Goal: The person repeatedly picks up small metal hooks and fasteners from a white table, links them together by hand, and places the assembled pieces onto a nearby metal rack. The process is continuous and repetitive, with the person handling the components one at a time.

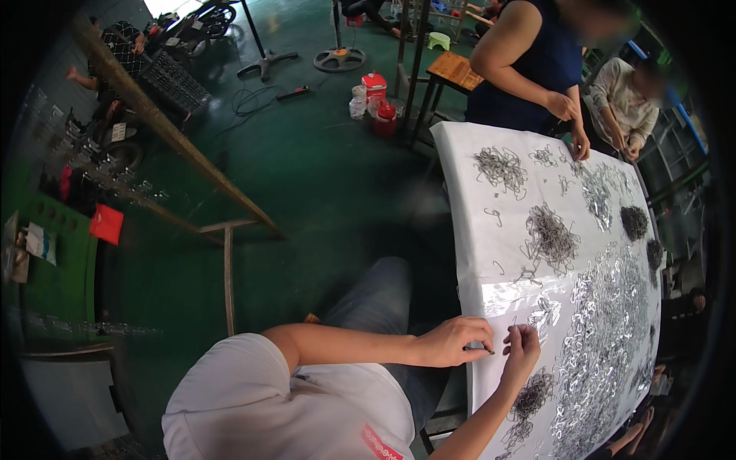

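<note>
Just over the near left edge of a white-covered table (498, 305), my two hands are close together but apart. My left hand (454, 341) is closed, with a small dark piece showing at its fingertips, too small to name. My right hand (523, 351) has its fingers curled in a pinch; what they hold, if anything, is too small to make out. Beyond them lies a little cluster of shiny bent wire hooks (546, 313). Below my right hand is a pile of dark wire hooks (534, 392). A broad spread of shiny hooks (606, 337) covers the table's right part.
More hook piles (552, 238) lie farther up the table. A person in a dark sleeveless top (525, 69) stands at the far end, one hand on the table; another person (625, 107) sits beside them. A rusty metal frame (184, 153) and red jugs (385, 119) stand left.
</note>
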The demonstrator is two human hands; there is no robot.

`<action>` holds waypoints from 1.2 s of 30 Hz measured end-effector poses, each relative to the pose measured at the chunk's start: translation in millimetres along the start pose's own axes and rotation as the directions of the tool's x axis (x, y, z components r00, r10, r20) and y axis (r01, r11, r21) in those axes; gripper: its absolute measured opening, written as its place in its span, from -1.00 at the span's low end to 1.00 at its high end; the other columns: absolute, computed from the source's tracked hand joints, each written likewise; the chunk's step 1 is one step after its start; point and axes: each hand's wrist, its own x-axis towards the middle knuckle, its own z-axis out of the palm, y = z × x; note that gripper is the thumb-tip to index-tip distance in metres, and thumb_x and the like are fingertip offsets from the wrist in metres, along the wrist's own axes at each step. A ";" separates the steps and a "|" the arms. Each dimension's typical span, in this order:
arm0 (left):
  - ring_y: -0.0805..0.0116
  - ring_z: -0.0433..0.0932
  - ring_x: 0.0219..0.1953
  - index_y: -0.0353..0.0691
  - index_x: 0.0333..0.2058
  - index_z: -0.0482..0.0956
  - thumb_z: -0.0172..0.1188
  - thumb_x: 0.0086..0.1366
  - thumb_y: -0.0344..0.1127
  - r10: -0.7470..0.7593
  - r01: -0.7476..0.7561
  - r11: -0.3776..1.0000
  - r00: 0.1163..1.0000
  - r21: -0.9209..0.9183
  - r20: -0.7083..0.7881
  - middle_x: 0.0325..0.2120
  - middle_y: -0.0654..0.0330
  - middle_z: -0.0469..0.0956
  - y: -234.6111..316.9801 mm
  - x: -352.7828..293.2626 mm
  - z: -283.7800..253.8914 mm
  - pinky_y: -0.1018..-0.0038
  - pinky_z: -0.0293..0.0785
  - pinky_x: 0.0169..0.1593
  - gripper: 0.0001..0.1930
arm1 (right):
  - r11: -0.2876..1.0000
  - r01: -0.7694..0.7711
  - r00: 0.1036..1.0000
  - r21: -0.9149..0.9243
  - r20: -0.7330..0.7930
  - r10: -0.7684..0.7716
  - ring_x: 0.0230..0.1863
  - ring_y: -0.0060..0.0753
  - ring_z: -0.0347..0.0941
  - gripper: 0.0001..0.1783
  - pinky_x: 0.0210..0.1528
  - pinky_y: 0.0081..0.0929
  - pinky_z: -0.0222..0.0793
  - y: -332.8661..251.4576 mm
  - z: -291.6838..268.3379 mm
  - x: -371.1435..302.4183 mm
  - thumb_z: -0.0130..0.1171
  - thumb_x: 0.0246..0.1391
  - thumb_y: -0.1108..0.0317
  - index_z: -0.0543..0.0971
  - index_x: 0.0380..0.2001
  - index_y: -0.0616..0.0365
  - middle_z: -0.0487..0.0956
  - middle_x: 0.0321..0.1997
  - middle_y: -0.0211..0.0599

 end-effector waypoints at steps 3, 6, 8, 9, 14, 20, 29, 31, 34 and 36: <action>0.17 0.52 -0.17 -0.21 -0.33 0.58 0.29 0.10 -0.42 0.009 -0.009 1.000 1.000 0.007 -0.001 -0.26 0.19 0.54 4.3 -1.7 -0.4 0.33 0.42 -0.10 -0.86 | 0.987 -0.005 0.999 0.159 -0.034 0.011 -0.45 -0.61 0.41 -0.86 -0.50 -0.67 0.25 -25.5 10.8 -33.3 0.18 0.07 0.49 0.54 -0.28 0.29 0.52 -0.44 -0.38; 0.17 0.54 -0.19 -0.22 -0.34 0.61 0.30 0.07 -0.43 0.008 -0.007 1.000 0.999 0.014 -0.053 -0.28 0.15 0.56 6.4 -1.6 1.3 0.36 0.47 -0.11 -0.86 | 0.979 -0.111 0.983 0.170 -0.125 0.134 -0.43 -0.62 0.41 -0.79 -0.49 -0.67 0.26 -38.2 9.1 -59.0 0.20 0.07 0.47 0.56 -0.21 0.31 0.54 -0.40 -0.37; 0.20 0.55 -0.22 -0.23 -0.34 0.62 0.31 0.06 -0.47 0.030 -0.027 0.998 0.999 0.064 -0.040 -0.30 0.15 0.56 6.6 -0.2 3.3 0.39 0.49 -0.14 -0.86 | 0.937 -0.084 0.986 0.339 -0.111 0.128 -0.43 -0.60 0.43 -0.84 -0.49 -0.68 0.28 -39.9 8.7 -73.9 0.19 0.08 0.48 0.55 -0.25 0.30 0.54 -0.39 -0.35; 0.21 0.55 -0.22 -0.23 -0.34 0.62 0.31 0.05 -0.50 0.019 -0.016 0.998 0.999 0.061 -0.043 -0.30 0.16 0.56 8.3 -0.2 5.9 0.40 0.49 -0.15 -0.85 | 0.889 -0.089 0.986 0.448 -0.084 0.142 -0.43 -0.58 0.45 -0.86 -0.51 -0.68 0.29 -40.1 8.1 -81.0 0.19 0.09 0.48 0.54 -0.28 0.30 0.54 -0.40 -0.33; 0.21 0.55 -0.25 -0.27 -0.34 0.61 0.28 0.04 -0.53 -0.034 0.034 0.999 0.999 0.012 -0.024 -0.32 0.15 0.57 15.2 3.5 10.8 0.38 0.49 -0.17 -0.85 | 0.758 -0.110 0.984 0.643 -0.040 0.176 -0.40 -0.65 0.36 -0.93 -0.46 -0.70 0.23 -38.1 13.1 -96.9 0.20 0.11 0.48 0.54 -0.35 0.24 0.51 -0.27 -0.39; 0.24 0.54 -0.26 -0.25 -0.35 0.62 0.29 0.04 -0.51 -0.011 0.009 0.996 1.000 0.092 0.016 -0.31 0.21 0.57 16.5 6.6 14.2 0.39 0.45 -0.17 -0.84 | 0.769 -0.094 0.971 0.633 -0.113 0.212 -0.35 -0.70 0.26 -0.95 -0.34 -0.74 0.15 -32.4 16.5 -95.5 0.21 0.09 0.49 0.53 -0.38 0.18 0.43 -0.25 -0.51; 0.23 0.54 -0.27 -0.23 -0.33 0.64 0.31 0.03 -0.53 0.066 -0.068 0.991 0.998 0.114 0.019 -0.32 0.19 0.58 3.7 15.5 23.8 0.40 0.46 -0.19 -0.82 | 0.881 0.304 0.906 0.363 -0.397 -0.149 -0.30 -0.62 0.27 -0.92 -0.25 -0.66 0.25 -22.4 26.3 -93.4 0.21 0.06 0.55 0.52 -0.35 0.23 0.36 -0.17 -0.36; 0.20 0.55 -0.27 -0.24 -0.30 0.65 0.31 0.03 -0.54 0.041 -0.037 0.988 0.999 0.150 -0.021 -0.31 0.16 0.59 -10.5 30.1 26.8 0.38 0.47 -0.19 -0.80 | 0.893 0.300 0.908 0.336 -0.388 -0.159 -0.31 -0.60 0.27 -0.91 -0.25 -0.65 0.26 -20.7 23.5 -95.9 0.21 0.04 0.56 0.53 -0.35 0.22 0.36 -0.17 -0.32; 0.24 0.51 -0.26 -0.19 -0.34 0.66 0.30 0.07 -0.43 0.204 -0.208 0.942 0.978 0.262 0.042 -0.34 0.20 0.58 -45.1 72.1 41.5 0.35 0.41 -0.18 -0.86 | 0.909 0.299 0.907 0.291 -0.382 -0.176 -0.37 -0.60 0.29 -0.92 -0.30 -0.64 0.30 -18.9 21.2 -98.1 0.21 0.04 0.57 0.53 -0.37 0.21 0.35 -0.19 -0.30; 0.27 0.49 -0.26 -0.15 -0.37 0.67 0.28 0.09 -0.35 0.274 -0.302 0.903 0.953 0.306 0.130 -0.37 0.24 0.57 -66.9 104.1 61.6 0.33 0.38 -0.19 -0.89 | 0.916 0.293 0.909 0.273 -0.376 -0.179 -0.40 -0.61 0.30 -0.93 -0.34 -0.65 0.31 -17.9 21.5 -100.0 0.21 0.04 0.56 0.53 -0.38 0.20 0.34 -0.20 -0.30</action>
